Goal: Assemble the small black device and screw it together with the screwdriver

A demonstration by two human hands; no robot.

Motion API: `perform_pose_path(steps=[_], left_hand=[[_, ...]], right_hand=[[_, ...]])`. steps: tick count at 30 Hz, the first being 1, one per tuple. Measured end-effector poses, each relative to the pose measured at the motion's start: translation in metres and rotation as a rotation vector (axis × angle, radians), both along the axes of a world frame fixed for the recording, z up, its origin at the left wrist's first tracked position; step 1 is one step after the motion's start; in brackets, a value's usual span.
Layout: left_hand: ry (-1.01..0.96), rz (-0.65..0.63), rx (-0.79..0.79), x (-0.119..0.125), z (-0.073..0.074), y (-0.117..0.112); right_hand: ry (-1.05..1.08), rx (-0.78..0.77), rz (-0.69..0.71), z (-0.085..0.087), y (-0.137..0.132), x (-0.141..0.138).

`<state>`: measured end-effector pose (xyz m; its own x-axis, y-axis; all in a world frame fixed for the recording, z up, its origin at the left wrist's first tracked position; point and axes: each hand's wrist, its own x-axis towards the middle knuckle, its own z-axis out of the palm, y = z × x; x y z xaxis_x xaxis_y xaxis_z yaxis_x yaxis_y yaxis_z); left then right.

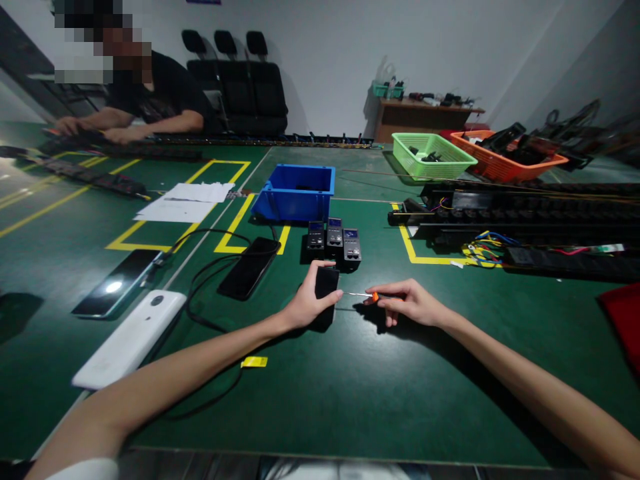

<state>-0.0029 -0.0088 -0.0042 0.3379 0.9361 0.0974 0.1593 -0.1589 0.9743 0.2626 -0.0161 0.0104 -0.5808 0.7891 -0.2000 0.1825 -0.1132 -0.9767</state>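
Forearms over the green bench: left hand grips a black module, right hand holds an orange-handled screwdriver.
The module stands upright at bench centre, with the left thumb and fingers closed around its sides. The right fingertips pinch the screwdriver's handle, and its metal tip points at the module's right edge; contact cannot be determined. Three similar modules with blue displays stand just behind, with a blue bin beyond them. A dark smartphone lies to the left, and a white device further left. A yellow tag lies near the left forearm. Another person works at far left.
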Motion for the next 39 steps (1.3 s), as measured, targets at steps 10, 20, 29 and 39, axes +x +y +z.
perform_pose_path(steps=[10, 20, 29, 39], left_hand=[[-0.003, -0.004, 0.002, 0.0, -0.001, 0.0], [0.008, 0.009, 0.014, 0.001, -0.003, 0.002], [0.024, 0.004, 0.03, 0.0, -0.002, 0.001], [0.021, -0.006, 0.04, -0.001, -0.003, 0.002]], right_hand=[[-0.181, 0.6, 0.077, -0.002, -0.001, 0.004], [0.269, -0.196, -0.244, 0.014, -0.001, -0.008], [0.215, -0.455, -0.148, 0.0, 0.002, -0.007], [0.129, -0.142, -0.116, 0.001, 0.0, -0.007]])
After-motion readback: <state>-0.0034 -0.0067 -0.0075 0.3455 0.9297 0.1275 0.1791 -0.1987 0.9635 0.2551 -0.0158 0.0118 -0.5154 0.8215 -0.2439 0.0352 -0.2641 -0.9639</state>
